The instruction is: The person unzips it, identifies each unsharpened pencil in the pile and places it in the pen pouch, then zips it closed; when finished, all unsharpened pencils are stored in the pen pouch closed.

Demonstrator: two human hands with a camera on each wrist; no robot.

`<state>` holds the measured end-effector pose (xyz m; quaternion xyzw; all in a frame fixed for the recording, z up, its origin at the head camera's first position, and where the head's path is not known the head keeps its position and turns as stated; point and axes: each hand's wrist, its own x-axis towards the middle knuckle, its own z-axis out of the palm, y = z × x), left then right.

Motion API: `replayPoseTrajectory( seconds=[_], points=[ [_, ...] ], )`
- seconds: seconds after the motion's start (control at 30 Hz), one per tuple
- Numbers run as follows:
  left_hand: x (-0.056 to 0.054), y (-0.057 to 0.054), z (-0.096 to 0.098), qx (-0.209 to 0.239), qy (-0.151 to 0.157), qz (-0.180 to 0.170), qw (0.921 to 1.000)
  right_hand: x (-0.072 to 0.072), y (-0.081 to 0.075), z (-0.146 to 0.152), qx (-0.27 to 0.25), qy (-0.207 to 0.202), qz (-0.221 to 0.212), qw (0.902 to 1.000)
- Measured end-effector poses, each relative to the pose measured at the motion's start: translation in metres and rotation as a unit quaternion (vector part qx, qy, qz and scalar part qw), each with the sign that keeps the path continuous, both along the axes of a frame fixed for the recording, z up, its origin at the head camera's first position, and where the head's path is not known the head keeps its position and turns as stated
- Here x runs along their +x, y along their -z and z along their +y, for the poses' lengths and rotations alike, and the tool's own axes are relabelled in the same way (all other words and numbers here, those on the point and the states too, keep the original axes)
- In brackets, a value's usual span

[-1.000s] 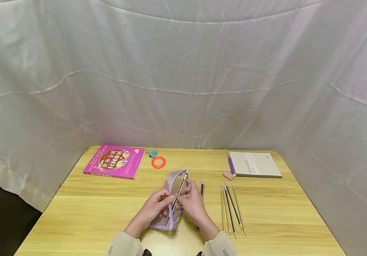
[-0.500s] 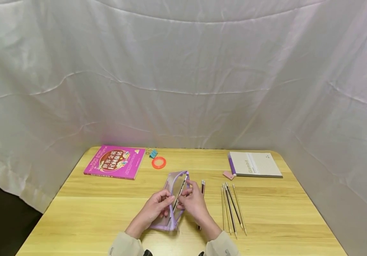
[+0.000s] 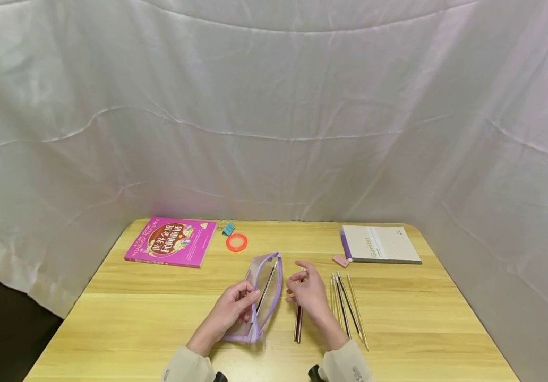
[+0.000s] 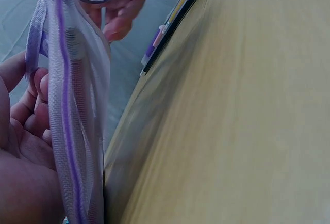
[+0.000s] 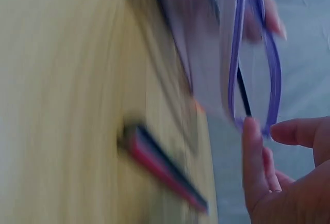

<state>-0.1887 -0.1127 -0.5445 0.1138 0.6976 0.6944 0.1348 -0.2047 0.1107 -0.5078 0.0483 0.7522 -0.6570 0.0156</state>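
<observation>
My left hand (image 3: 233,305) pinches the near side of a see-through mesh pencil case (image 3: 281,284) with purple zip edging. The case stands tilted with its mouth open to the right. A dark patterned pencil (image 3: 266,286) lies slanted inside it. Just right of the case, my right hand (image 3: 311,293) hovers with loosely bent fingers and nothing between them. Below and partly behind that hand, dark red pencils (image 3: 298,323) lie on the table. The right wrist view has the thumb and forefinger (image 5: 252,157) apart, overlapping the end of the case's mouth.
Several pencils (image 3: 344,307) lie side by side on the right of the wooden table (image 3: 422,329). Behind them are a pink eraser-like piece (image 3: 341,260) and a notebook (image 3: 381,244). Back left hold a magenta book (image 3: 173,241), an orange tape roll (image 3: 237,242) and a teal binder clip (image 3: 228,229).
My right hand has let go of the pencil, which stays in the case, and has moved right, out of the mouth to above the dark red pencils. My left hand keeps its grip.
</observation>
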Motion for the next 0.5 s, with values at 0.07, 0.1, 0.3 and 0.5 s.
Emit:
replayPoseTrajectory(
  seconds=[0.07, 0.1, 0.3, 0.5],
  points=[
    [-0.001, 0.0, 0.0, 0.0, -0.003, 0.006, 1.0, -0.005, 0.001, 0.011, 0.02, 0.021, -0.004, 0.9996],
    [-0.001, 0.0, 0.0, 0.0, -0.004, 0.008, 1.0, -0.007, 0.003, 0.017, 0.03, 0.029, -0.004, 0.9991],
    [-0.001, 0.0, -0.001, 0.005, -0.005, 0.019, 0.9998, -0.012, 0.011, 0.038, 0.064, 0.033, -0.027, 0.9971],
    [-0.001, 0.001, -0.001, 0.022, -0.004, 0.028, 0.9993, -0.01, 0.019, 0.041, 0.062, 0.007, -0.045, 0.997]
  ],
)
